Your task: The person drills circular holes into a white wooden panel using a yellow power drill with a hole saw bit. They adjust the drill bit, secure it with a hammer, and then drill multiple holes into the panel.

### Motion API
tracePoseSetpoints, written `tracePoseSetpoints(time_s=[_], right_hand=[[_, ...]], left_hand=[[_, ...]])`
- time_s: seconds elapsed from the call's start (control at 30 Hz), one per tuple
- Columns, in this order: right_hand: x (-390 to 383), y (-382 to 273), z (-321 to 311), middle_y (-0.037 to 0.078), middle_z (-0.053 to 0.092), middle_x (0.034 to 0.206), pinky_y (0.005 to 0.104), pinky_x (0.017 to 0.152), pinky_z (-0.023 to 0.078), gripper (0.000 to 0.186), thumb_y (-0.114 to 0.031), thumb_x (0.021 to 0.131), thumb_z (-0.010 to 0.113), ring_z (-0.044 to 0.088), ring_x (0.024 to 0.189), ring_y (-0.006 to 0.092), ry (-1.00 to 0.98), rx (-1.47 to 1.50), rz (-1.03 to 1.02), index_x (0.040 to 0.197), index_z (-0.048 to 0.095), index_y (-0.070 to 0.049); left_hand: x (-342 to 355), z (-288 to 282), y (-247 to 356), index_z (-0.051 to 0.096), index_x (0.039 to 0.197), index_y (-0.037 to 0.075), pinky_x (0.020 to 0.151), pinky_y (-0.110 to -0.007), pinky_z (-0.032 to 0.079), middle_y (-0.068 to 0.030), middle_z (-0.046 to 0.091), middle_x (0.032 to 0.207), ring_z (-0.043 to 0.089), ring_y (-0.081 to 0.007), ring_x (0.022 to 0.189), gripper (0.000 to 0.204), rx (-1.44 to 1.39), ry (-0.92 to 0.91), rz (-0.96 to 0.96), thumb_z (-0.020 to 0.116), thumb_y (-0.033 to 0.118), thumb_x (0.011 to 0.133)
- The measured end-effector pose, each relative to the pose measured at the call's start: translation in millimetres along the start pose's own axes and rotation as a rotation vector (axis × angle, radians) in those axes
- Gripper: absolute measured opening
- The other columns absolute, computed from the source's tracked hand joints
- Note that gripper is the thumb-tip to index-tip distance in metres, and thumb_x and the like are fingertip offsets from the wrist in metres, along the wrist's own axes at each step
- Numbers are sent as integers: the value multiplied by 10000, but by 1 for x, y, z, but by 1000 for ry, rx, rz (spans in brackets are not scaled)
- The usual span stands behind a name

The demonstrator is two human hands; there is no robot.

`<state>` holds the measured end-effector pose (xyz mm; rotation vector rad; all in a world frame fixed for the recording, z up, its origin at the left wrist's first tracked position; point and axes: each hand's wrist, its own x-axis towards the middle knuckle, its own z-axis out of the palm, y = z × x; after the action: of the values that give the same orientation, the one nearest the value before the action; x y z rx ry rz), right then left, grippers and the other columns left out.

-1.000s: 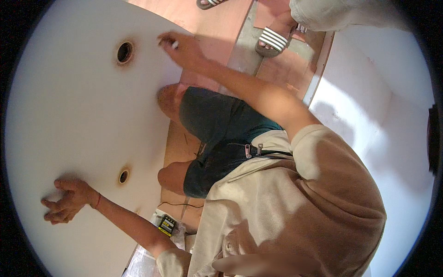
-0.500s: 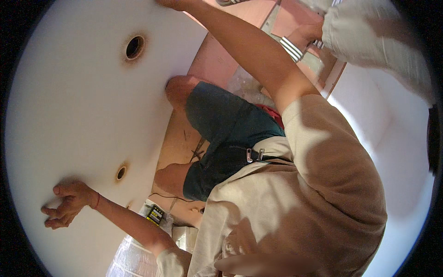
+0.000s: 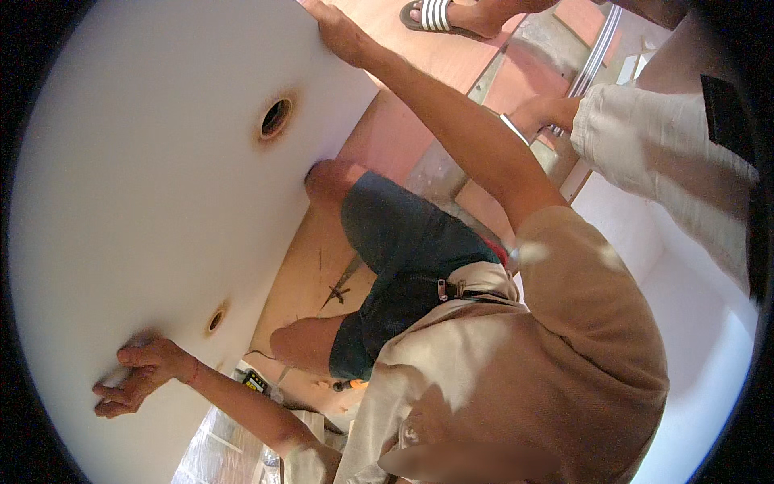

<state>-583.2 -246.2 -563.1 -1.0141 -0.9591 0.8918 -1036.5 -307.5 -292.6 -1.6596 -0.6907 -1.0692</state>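
Observation:
A large white panel [image 3: 145,194] with several round, brown-edged holes fills the left side. My left hand [image 3: 145,375] lies against its surface at the lower left, fingers spread and a thin red band at the wrist. Up at the panel's far right edge is my right hand [image 3: 343,36], its fingers bent around that edge; the fingertips are partly cut off by the picture's top. The larger hole [image 3: 276,119] lies below my right hand, and a smaller hole [image 3: 216,320] sits just above my left wrist. My bare knees are beside the panel's lower edge.
Another person's sandalled foot [image 3: 439,14] is at the top, and a light trouser leg [image 3: 637,137] is at upper right. Reddish boards [image 3: 524,77] and metal strips [image 3: 595,52] lie there. Plastic-wrapped goods [image 3: 214,448] and a black-and-yellow item [image 3: 256,381] are at lower left.
The view has shifted, so the panel and both my hands appear farther right and lower. More of my right hand shows. The other person's sandalled foot shows more fully at the top.

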Motion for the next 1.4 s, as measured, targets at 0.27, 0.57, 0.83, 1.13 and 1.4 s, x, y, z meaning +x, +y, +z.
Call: tracePoseSetpoints(time_s=[0.27, 0.57, 0.83, 1.13, 1.4], right_hand=[[-20, -36, -1, 222, 612, 1388, 435, 1085, 457, 706, -569, 1062, 380, 615, 1233, 316, -111, 133, 133, 1491, 511, -23], [-20, -41, 7, 211, 544, 1470, 425, 1164, 373, 758, -595, 1070, 353, 509, 1362, 318, -57, 124, 165, 1488, 501, 20], [-26, -39, 18, 208, 578, 1434, 430, 1142, 385, 719, -569, 1066, 382, 555, 1298, 316, -41, 168, 122, 1472, 526, 6], [-14, -25, 24, 171, 625, 1382, 412, 1124, 388, 658, -499, 1073, 376, 579, 1245, 284, -16, 161, 85, 1427, 575, 19], [-10, -15, 19, 127, 564, 1468, 368, 1195, 290, 677, -494, 1111, 278, 470, 1349, 239, -71, 162, 141, 1439, 581, 15]], left_hand=[[-7, -6, 0, 443, 1457, -4, 1198, -581, 188, -223, 278, 1584, 146, -405, 1525, 690, 7, -100, -72, 553, 525, 1028], [-10, -8, -3, 461, 1442, -34, 1238, -604, 116, -247, 248, 1616, 116, -421, 1533, 659, -63, -72, 23, 571, 463, 1023], [-11, -15, -9, 400, 1494, 17, 1267, -563, 77, -206, 212, 1642, 93, -325, 1561, 616, 20, -142, 51, 545, 410, 1041], [-19, -6, -18, 425, 1481, -11, 1247, -602, 125, -222, 263, 1593, 146, -402, 1545, 641, 6, -76, 12, 559, 432, 1037], [-27, -5, -37, 366, 1434, 6, 1222, -624, 162, -253, 221, 1600, 122, -425, 1552, 625, -24, -69, 8, 539, 471, 1054]])
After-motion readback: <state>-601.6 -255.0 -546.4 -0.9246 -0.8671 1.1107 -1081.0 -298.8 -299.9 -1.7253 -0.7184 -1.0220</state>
